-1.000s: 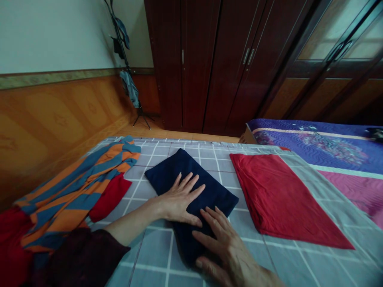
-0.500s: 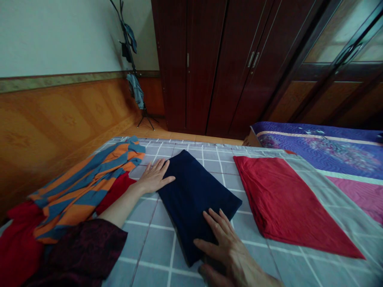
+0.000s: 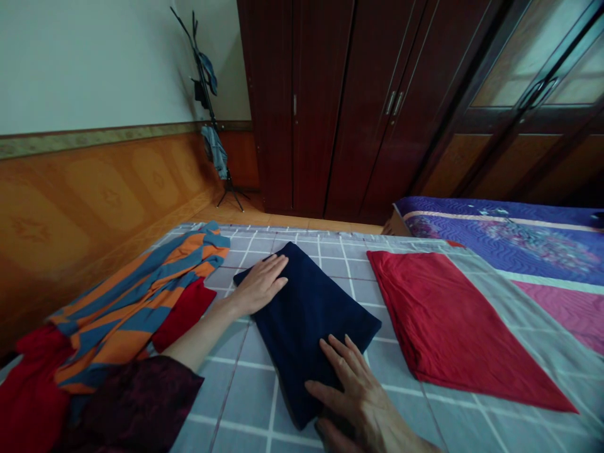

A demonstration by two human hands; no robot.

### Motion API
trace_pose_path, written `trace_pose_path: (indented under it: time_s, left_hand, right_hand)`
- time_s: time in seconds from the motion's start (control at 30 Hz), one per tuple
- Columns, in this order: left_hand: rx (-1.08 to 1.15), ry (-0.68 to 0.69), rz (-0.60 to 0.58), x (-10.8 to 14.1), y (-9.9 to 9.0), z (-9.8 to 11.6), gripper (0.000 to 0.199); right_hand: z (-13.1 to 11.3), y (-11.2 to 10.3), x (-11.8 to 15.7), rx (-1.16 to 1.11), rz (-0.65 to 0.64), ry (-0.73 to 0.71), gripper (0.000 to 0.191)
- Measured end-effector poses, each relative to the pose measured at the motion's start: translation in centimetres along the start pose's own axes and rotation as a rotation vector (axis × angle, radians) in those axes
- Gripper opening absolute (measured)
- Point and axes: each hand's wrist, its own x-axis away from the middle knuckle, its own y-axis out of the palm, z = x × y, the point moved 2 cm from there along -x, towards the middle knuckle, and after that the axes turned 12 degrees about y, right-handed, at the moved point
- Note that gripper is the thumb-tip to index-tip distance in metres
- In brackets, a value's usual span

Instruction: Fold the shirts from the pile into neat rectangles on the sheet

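A folded dark blue cloth [image 3: 306, 308] lies at a slant on the grey checked bed cover [image 3: 245, 390]. My left hand [image 3: 262, 283] rests flat on its upper left part, fingers stretched out, and a dark corner of cloth shows beyond that hand to the left. Near the lower right edge of the cloth, my right hand [image 3: 352, 384] lies with its fingers spread. A folded red cloth [image 3: 453, 314] is to the right, apart from both hands.
An orange and blue striped garment [image 3: 141, 302] and red cloth [image 3: 35, 371] are heaped at the left. Beyond the bed stand a dark wardrobe [image 3: 321, 113] and a coat rack [image 3: 202, 75]. A purple bedspread [image 3: 495, 233] is at the right.
My left hand has moved right, further onto the blue cloth, and a dark corner now shows left of it. My right hand has barely moved.
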Motion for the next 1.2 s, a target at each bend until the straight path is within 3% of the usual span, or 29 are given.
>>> trace_pose_path:
  time_s: [0.07, 0.13, 0.3, 0.37, 0.43, 0.53, 0.6, 0.67, 0.73, 0.83, 0.93, 1.0, 1.1, 1.2]
  left_hand:
    - [0.063, 0.146, -0.045, -1.4, 0.1, 1.5, 0.055]
    - [0.082, 0.193, -0.107, -3.2, 0.7, 2.2, 0.055]
    - [0.048, -0.03, -0.113, -6.4, 1.9, -0.8, 0.057]
    - [0.028, -0.111, -0.082, -6.5, 1.8, -2.1, 0.059]
    - [0.009, -0.164, -0.056, -5.7, 1.4, -2.0, 0.062]
    - [-0.021, -0.089, -0.027, -3.3, 0.8, 1.5, 0.065]
    - [-0.002, 0.115, -0.043, -1.2, 0.7, 5.3, 0.065]
    - [0.049, 0.298, -0.11, 1.1, 0.9, 8.5, 0.067]
    - [0.084, 0.364, -0.157, 3.1, 1.1, 9.8, 0.068]
    - [0.082, 0.287, -0.173, 5.0, 1.1, 8.7, 0.076]
    - [0.052, 0.188, -0.147, 5.9, 0.9, 7.2, 0.09]
    - [0.045, 0.207, -0.14, 5.9, 0.9, 6.9, 0.094]
    - [0.005, 0.204, -0.151, 5.4, 1.2, 5.4, 0.086]
    - [-0.114, -0.075, -0.098, 4.7, 1.3, 1.4, 0.072]
  right_hand:
    - [0.1, 0.1, -0.2, 0.004, 0.029, -0.014, 0.056]
    - [0.1, 0.1, -0.4, 0.017, 0.056, -0.018, 0.057]
    - [0.0, 0.0, -0.4, 0.017, 0.082, -0.047, 0.054]
    - [0.1, 0.0, -0.3, 0.007, 0.091, -0.056, 0.055]
    - [0.2, 0.1, -0.2, 0.012, 0.101, -0.064, 0.056]
    - [0.7, 0.4, 0.0, 0.018, 0.188, -0.102, 0.054]
    - [1.4, 0.4, 0.0, -0.001, 0.345, -0.094, 0.046]
    - [2.4, 0.3, -0.1, -0.032, 0.53, -0.015, 0.037]
    - [3.4, 0.2, -0.4, -0.054, 0.63, 0.115, 0.03]
    - [4.1, 0.1, -0.9, -0.04, 0.599, 0.262, 0.026]
    - [4.0, -0.1, -1.1, -0.007, 0.56, 0.284, 0.026]
    - [3.8, -0.1, -1.1, 0.003, 0.562, 0.291, 0.025]
    - [3.7, 0.0, -1.1, 0.007, 0.568, 0.297, 0.024]
    - [3.8, 0.0, -1.1, 0.011, 0.567, 0.289, 0.025]
